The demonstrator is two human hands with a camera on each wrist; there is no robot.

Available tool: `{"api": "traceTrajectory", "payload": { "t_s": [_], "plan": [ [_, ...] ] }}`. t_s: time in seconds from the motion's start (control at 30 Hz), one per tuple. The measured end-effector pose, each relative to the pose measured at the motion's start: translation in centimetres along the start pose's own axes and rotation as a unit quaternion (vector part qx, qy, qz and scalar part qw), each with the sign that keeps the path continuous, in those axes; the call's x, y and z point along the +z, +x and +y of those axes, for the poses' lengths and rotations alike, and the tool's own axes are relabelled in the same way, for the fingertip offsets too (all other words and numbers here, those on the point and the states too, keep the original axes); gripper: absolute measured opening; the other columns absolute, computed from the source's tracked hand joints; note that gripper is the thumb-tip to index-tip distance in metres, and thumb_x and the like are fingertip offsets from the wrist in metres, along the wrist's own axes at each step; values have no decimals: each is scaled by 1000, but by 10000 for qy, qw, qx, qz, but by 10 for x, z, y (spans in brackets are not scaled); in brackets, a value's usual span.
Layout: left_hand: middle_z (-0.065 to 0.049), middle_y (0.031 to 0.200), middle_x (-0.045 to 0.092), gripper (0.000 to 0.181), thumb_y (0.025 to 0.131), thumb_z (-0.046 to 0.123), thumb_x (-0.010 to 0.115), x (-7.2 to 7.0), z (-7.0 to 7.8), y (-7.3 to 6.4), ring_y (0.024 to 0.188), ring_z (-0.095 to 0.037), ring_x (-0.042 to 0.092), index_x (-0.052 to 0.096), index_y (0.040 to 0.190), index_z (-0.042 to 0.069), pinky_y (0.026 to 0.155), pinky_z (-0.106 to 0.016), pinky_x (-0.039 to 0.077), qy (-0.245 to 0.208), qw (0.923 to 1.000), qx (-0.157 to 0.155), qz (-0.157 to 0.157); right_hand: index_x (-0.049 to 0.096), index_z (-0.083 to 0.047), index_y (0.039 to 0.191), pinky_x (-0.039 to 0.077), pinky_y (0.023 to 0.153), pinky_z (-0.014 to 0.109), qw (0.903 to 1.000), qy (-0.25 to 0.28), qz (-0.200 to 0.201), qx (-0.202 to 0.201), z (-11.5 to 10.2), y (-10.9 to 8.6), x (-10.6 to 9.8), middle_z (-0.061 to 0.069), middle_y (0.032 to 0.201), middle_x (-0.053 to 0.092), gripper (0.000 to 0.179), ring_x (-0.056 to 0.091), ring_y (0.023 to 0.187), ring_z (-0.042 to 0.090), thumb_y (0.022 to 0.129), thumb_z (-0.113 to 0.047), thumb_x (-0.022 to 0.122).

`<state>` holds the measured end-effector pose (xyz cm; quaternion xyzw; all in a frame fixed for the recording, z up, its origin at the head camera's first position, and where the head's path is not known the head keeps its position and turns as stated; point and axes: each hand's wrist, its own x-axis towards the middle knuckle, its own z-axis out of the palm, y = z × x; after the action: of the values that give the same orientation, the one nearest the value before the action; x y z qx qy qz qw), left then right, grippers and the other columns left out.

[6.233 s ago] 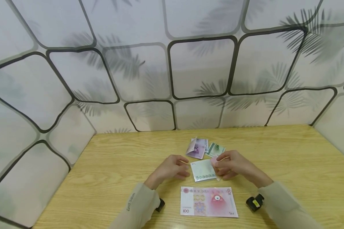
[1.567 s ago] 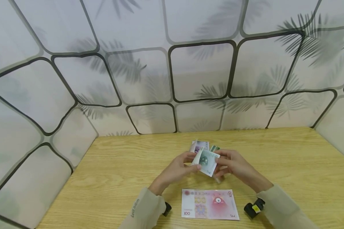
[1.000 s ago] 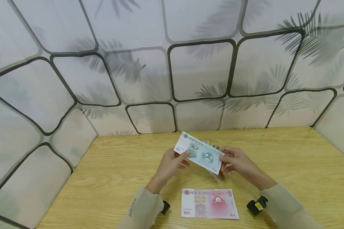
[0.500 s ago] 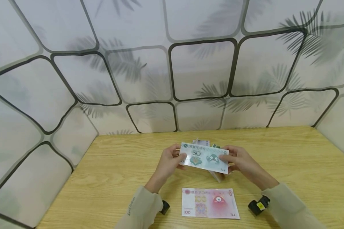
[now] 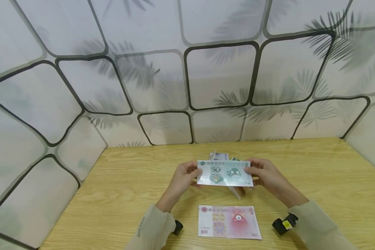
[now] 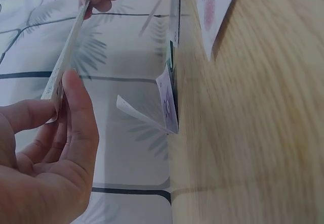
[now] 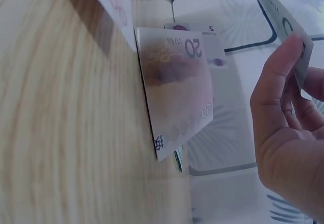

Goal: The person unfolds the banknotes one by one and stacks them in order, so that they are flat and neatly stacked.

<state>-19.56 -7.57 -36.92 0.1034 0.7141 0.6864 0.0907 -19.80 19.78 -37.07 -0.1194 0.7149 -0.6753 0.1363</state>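
Note:
A green 50 banknote is stretched flat above the table, gripped at both short ends. My left hand pinches its left end between thumb and fingers, and my right hand pinches the right end. Under and behind it, partly hidden in the head view, lie other notes. The right wrist view shows a brownish folded 20 banknote standing bent on the table, with a purple 5 banknote beyond it. A pink 100 banknote lies flat nearer the person, slightly curled at an edge.
The wooden table meets a patterned curtain at its back and sides. A purple note with a raised flap appears in the left wrist view. Black wrist devices sit under the sleeves.
The green note lay folded on the table earlier, then was lifted and unfolded by both hands. Over the last second it has turned from slanted to nearly level. The pink note stays in place.

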Motion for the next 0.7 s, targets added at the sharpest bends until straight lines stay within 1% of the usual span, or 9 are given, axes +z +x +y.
{"api": "traceTrajectory", "payload": {
  "t_s": [0.13,0.27,0.47,0.6,0.7],
  "plan": [
    [-13,86,60,17,88,-1,54,-2,0,-2,71,-19,60,57,103,-9,68,-48,53,215,9997,49,-45,45,12,113,53,60,32,9999,-29,-148,-49,0,-2,-3,12,96,56,32,59,76,18,93,-12,51],
    [-11,82,63,23,87,1,55,-6,1,-6,69,-18,61,56,110,-6,65,-46,54,414,9990,96,-103,48,11,111,53,59,32,9996,-79,-224,-157,-1,-5,-5,11,95,59,31,59,75,18,93,-13,54],
    [-12,82,65,22,88,1,54,-9,1,-11,70,-19,62,56,109,-5,63,-45,54,497,9983,65,-310,53,7,104,52,55,30,9991,-45,-361,-216,-3,-10,-9,10,86,58,24,57,67,17,94,-15,52],
    [-12,86,63,22,88,0,55,-10,-1,-13,73,-19,62,55,109,-6,65,-44,54,628,9973,95,-374,53,7,102,53,56,32,9990,-82,-409,-136,-1,-12,-11,11,81,57,24,56,67,17,94,-16,51],
    [-13,87,61,26,87,-2,57,-10,-2,-14,73,-20,62,54,113,-5,65,-44,54,702,9966,143,-402,53,8,101,53,56,33,9989,-176,-418,-71,1,-15,-12,11,79,56,24,56,68,17,93,-15,53]
  ]
}}
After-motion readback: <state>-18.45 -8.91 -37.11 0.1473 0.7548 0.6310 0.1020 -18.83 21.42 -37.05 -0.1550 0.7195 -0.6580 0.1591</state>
